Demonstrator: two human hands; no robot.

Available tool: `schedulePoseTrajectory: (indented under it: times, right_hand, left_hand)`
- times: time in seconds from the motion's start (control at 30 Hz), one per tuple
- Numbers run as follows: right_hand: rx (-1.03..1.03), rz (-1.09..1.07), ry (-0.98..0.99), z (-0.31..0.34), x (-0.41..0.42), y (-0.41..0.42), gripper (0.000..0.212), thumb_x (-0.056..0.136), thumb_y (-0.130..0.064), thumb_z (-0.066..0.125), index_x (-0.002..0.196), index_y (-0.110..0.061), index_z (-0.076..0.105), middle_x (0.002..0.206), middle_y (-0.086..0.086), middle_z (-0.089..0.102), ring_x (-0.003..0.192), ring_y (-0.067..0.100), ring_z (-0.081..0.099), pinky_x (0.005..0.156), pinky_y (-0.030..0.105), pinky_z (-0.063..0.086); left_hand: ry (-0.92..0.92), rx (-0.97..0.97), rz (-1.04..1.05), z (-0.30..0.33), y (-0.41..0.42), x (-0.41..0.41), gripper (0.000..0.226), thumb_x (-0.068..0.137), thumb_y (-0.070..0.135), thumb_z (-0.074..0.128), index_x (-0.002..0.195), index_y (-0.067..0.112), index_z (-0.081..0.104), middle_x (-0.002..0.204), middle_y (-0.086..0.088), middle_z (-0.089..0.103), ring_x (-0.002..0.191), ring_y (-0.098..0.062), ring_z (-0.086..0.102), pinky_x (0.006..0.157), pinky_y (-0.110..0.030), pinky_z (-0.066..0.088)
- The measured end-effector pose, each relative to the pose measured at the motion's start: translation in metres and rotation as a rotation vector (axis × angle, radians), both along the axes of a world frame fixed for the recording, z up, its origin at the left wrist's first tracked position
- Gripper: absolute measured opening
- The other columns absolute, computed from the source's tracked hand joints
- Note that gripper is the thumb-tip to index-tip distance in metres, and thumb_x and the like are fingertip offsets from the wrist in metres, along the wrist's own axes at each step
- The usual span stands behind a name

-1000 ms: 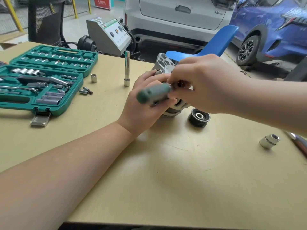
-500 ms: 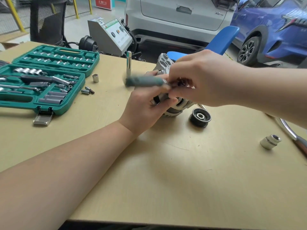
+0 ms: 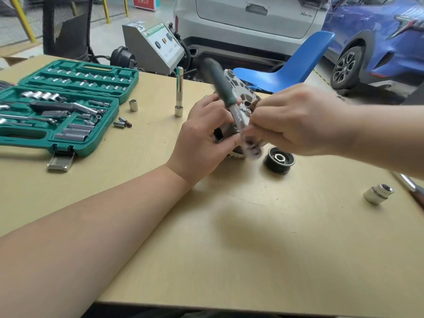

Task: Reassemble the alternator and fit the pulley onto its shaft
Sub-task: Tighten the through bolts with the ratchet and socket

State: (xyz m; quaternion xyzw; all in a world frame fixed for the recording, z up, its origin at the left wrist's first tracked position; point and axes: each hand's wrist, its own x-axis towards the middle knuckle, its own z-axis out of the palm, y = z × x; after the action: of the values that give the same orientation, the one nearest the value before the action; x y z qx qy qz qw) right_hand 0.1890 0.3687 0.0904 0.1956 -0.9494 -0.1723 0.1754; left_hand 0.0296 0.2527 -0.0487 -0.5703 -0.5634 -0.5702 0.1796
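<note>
Since half a second ago, the ratchet handle [image 3: 220, 86] has swung from lying almost level, pointing left, to standing steeply, its green grip now pointing up and away from the person. The right hand [image 3: 296, 120] has its fingers curled round the ratchet's head, which is blurred, so its long axis runs from that hand up-left across the alternator [image 3: 246, 99]. The left hand [image 3: 204, 138] grips the alternator from the left side and holds it on the table [image 3: 252, 249]; the vented end face of the housing looks up and toward the right. The black pulley [image 3: 279, 159] lies flat on the table just right of the alternator, its bore upward, apart from the shaft. A loose socket [image 3: 378, 193] lies farther right. An open green socket case [image 3: 57, 106] sits well to the left, and a long socket [image 3: 179, 91] stands upright between them.
</note>
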Motion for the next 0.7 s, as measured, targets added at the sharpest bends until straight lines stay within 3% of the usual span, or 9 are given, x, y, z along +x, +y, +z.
schedulePoseTrajectory:
  times: [0.1,0.17,0.27,0.37,0.43,0.57,0.7]
  right_hand:
    - [-0.060,-0.126,-0.067,-0.025,0.004,-0.010,0.038,0.108,-0.027,0.050,0.094,-0.003,0.075,0.081,0.012,0.072,0.065,0.040,0.064,0.059,0.044,0.056]
    - [-0.078,-0.183,-0.064,-0.043,0.009,-0.019,0.039,0.107,-0.030,0.048,0.092,-0.007,0.075,0.081,0.010,0.073,0.066,0.040,0.066,0.057,0.046,0.056]
    - [-0.336,-0.383,-0.019,-0.069,0.018,-0.032,0.041,0.100,-0.039,0.054,0.072,-0.012,0.067,0.064,0.006,0.064,0.061,0.037,0.060,0.058,0.042,0.052]
    - [-0.679,-0.578,0.032,-0.091,0.023,-0.047,0.029,0.091,-0.049,0.068,0.086,-0.021,0.071,0.064,-0.009,0.063,0.063,0.018,0.058,0.064,0.036,0.049]
    - [-0.792,-0.592,0.125,-0.102,0.021,-0.057,0.025,0.089,-0.050,0.069,0.096,-0.026,0.066,0.067,-0.012,0.059,0.064,0.012,0.054,0.063,0.036,0.047]
    - [-0.774,-0.534,0.244,-0.119,0.013,-0.070,0.019,0.095,-0.041,0.064,0.090,-0.022,0.064,0.078,-0.011,0.054,0.071,0.017,0.053,0.063,0.042,0.050]
    - [-0.923,-0.445,0.381,-0.130,0.015,-0.057,0.011,0.095,-0.024,0.072,0.098,-0.014,0.074,0.093,-0.004,0.061,0.076,0.018,0.058,0.065,0.038,0.050]
  left_hand:
    - [0.007,0.003,-0.029,0.000,-0.001,-0.001,0.014,0.087,0.007,0.085,0.097,0.001,0.076,0.133,-0.009,0.071,0.134,-0.025,0.057,0.115,-0.059,0.045]
    - [-0.016,-0.006,-0.032,-0.002,0.000,0.000,0.016,0.088,0.008,0.084,0.099,0.000,0.076,0.134,-0.011,0.071,0.136,-0.034,0.057,0.117,-0.059,0.043]
    - [-0.061,-0.020,-0.022,-0.004,0.001,0.004,0.027,0.084,0.010,0.092,0.103,-0.002,0.076,0.138,-0.013,0.070,0.140,-0.043,0.054,0.121,-0.055,0.041]
    - [-0.044,-0.027,0.006,-0.006,0.003,0.004,0.030,0.084,0.013,0.092,0.104,-0.002,0.075,0.140,-0.014,0.069,0.143,-0.044,0.053,0.120,-0.057,0.041]
    - [-0.047,-0.027,0.008,-0.007,0.004,0.005,0.031,0.084,0.014,0.092,0.106,-0.001,0.075,0.141,-0.013,0.069,0.144,-0.042,0.052,0.121,-0.057,0.041]
    - [-0.092,-0.042,0.002,-0.004,0.001,0.007,0.039,0.085,0.014,0.092,0.118,0.003,0.073,0.147,-0.011,0.065,0.146,-0.035,0.052,0.123,-0.048,0.040]
    - [-0.165,-0.108,-0.049,0.002,-0.006,0.003,0.073,0.083,0.018,0.093,0.147,0.015,0.056,0.164,-0.012,0.045,0.154,-0.022,0.043,0.126,-0.036,0.036]
